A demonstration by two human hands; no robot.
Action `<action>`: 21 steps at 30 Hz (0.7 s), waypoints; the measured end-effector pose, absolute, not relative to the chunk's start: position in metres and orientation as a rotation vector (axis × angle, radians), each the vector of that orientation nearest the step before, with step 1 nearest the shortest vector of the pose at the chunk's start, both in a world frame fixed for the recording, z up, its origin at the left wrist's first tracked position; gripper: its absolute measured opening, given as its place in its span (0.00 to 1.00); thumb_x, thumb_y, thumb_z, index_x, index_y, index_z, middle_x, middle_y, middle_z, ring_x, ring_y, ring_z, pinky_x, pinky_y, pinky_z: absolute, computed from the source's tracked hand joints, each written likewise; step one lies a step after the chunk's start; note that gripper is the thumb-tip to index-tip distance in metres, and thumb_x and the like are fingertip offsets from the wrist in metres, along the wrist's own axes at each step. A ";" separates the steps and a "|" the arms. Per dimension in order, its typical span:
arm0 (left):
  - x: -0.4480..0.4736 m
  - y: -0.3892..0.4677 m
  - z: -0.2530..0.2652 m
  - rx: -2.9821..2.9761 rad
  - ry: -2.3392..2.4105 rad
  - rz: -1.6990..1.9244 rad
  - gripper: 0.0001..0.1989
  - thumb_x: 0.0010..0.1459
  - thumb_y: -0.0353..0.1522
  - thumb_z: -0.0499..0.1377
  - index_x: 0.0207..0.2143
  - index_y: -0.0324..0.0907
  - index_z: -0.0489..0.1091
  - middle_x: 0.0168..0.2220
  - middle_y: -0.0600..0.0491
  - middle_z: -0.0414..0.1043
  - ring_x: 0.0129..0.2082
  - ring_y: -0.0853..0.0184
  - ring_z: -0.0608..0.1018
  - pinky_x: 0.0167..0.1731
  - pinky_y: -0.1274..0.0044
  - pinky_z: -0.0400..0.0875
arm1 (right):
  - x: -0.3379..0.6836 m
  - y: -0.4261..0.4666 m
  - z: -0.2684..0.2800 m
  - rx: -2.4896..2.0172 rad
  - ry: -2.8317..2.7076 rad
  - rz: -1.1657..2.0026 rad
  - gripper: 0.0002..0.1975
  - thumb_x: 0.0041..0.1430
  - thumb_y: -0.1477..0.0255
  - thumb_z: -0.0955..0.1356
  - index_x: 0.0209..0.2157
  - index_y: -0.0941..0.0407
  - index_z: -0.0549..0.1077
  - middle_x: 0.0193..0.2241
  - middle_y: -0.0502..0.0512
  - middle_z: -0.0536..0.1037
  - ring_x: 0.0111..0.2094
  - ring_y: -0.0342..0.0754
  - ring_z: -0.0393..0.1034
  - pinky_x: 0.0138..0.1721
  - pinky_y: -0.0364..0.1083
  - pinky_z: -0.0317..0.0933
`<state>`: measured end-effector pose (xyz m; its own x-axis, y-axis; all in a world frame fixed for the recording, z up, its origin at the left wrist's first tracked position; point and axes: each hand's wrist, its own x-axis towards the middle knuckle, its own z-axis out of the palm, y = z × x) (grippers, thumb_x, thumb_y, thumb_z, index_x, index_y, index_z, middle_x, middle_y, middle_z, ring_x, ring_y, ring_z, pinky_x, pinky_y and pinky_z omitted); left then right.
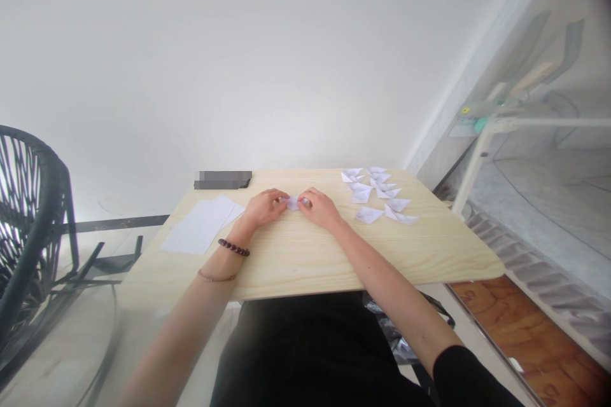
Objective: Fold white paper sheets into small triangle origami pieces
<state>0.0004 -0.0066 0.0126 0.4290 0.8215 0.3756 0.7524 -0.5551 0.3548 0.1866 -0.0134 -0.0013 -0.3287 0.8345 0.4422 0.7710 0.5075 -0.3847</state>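
Between my two hands is a small folded piece of white paper (293, 203), held just above or against the table top. My left hand (266, 206), with a dark beaded bracelet (233, 247) on its wrist, pinches the paper's left end. Its right end is pinched by my right hand (319, 206). The fingers partly cover the paper, so its exact shape cannot be made out. Several folded white paper boats (367, 215) lie in loose rows to the right of my right hand. Flat white paper sheets (195, 226) overlap left of my left hand.
A light wooden table (296, 261) stands against a white wall. At its back left edge lies a dark, blurred-out object (222, 180). A dark woven chair (38, 229) is at the far left. On the right, a white metal frame (477, 159) stands beside the table.
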 end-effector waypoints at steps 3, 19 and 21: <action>0.001 -0.007 0.013 2.568 1.397 0.750 0.14 0.52 0.38 0.49 0.36 0.44 0.70 0.36 0.53 0.70 0.36 0.67 0.71 0.36 0.78 0.64 | 0.186 -0.014 -0.002 -1.292 -2.177 0.102 0.07 0.53 0.70 0.61 0.32 0.55 0.70 0.34 0.51 0.69 0.33 0.42 0.64 0.35 0.40 0.56; 0.010 -0.018 0.018 2.630 1.421 0.674 0.16 0.52 0.43 0.48 0.35 0.47 0.69 0.37 0.53 0.66 0.37 0.66 0.70 0.33 0.78 0.64 | 0.184 -0.011 -0.007 -1.214 -2.222 0.092 0.07 0.50 0.71 0.63 0.32 0.55 0.70 0.33 0.52 0.70 0.37 0.44 0.63 0.40 0.42 0.54; 0.011 -0.019 0.019 2.643 1.411 0.656 0.16 0.52 0.42 0.48 0.37 0.47 0.69 0.37 0.53 0.66 0.37 0.66 0.70 0.32 0.78 0.64 | 0.184 -0.010 -0.007 -1.214 -2.233 0.093 0.07 0.49 0.72 0.64 0.33 0.55 0.71 0.32 0.52 0.70 0.37 0.45 0.63 0.41 0.43 0.54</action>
<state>0.0111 -0.0189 0.0188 0.4859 0.8077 0.3340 0.7758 -0.5745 0.2608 0.1838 -0.0103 -0.0068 -0.4099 0.7862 0.4624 0.7449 0.5811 -0.3277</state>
